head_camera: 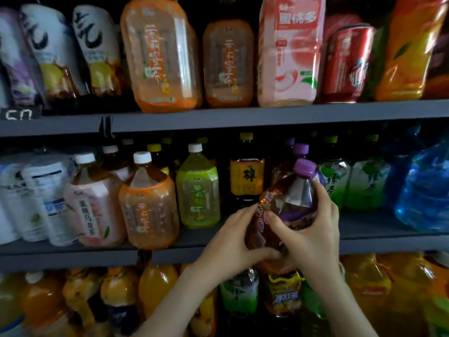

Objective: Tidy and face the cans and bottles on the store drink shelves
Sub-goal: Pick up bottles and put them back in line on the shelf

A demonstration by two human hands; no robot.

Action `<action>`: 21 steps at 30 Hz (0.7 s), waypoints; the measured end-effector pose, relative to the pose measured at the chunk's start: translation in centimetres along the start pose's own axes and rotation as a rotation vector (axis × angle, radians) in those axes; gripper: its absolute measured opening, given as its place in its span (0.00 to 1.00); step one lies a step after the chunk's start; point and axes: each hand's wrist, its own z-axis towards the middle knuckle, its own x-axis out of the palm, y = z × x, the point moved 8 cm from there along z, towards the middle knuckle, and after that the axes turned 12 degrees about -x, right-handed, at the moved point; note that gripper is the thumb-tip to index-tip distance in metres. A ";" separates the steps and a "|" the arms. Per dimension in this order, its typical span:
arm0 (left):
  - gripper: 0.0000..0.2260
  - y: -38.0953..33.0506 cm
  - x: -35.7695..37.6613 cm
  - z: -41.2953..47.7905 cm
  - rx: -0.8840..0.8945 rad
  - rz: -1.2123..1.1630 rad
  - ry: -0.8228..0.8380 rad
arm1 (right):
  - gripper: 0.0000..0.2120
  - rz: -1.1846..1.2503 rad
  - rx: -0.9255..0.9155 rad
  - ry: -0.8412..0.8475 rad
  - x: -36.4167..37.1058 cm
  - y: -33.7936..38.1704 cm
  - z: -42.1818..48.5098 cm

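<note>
Purple-capped and filled with a brown drink, a bottle (289, 200) was held in both hands in front of the middle shelf (388, 239), off its board, tilted with the cap (305, 167) up and to the right. The left hand (233, 242) gripped the lower body, fingers curled under the base, while the right hand (313, 229) wrapped the shoulder and purple label, thumb across the front. Below the hands, on the lowest shelf, stood a green-label bottle (239, 293) and, further left, orange soda bottles (158, 280), blurred. On the middle shelf, left of the held bottle, stood a dark bottle (246, 176) with a yellow label, then a green tea bottle (198, 193), an orange tea bottle (148, 207) close to the front edge, and a pink bottle (90, 210). Just behind the held bottle were more purple caps (300, 149); to the right stood white-and-green bottles (364, 186) and a blue jug (425, 188). On the top shelf (267, 115) stood two large orange bottles (158, 54), a pink peach bottle (289, 49) and a red can (347, 64), with a price tag (19, 114) at the far left edge.
</note>
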 end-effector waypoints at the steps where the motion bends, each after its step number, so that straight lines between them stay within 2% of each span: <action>1: 0.36 0.1 -0.4 0.1 0.005 0.008 -0.013 | 0.46 -0.001 0.020 -0.009 -0.4 -0.4 -0.1; 7: 0.21 -0.7 -3.6 0.5 0.049 0.090 -0.280 | 0.46 -0.038 0.048 -0.001 -2.1 -0.9 0.5; 9: 0.20 -1.6 -4.1 0.7 0.091 0.144 -0.336 | 0.45 -0.018 0.024 -0.003 -2.4 -0.5 0.7; 15: 0.27 -2.7 -4.8 3.0 0.040 0.202 -0.435 | 0.46 -0.016 -0.037 -0.013 -2.9 1.2 1.9; 18: 0.33 -2.7 -5.4 5.9 -0.016 0.196 -0.486 | 0.46 -0.007 -0.053 -0.035 -3.3 1.4 2.5; 21: 0.42 -2.2 -5.2 8.8 -0.082 0.140 -0.448 | 0.45 0.000 -0.062 -0.052 -3.8 1.7 2.7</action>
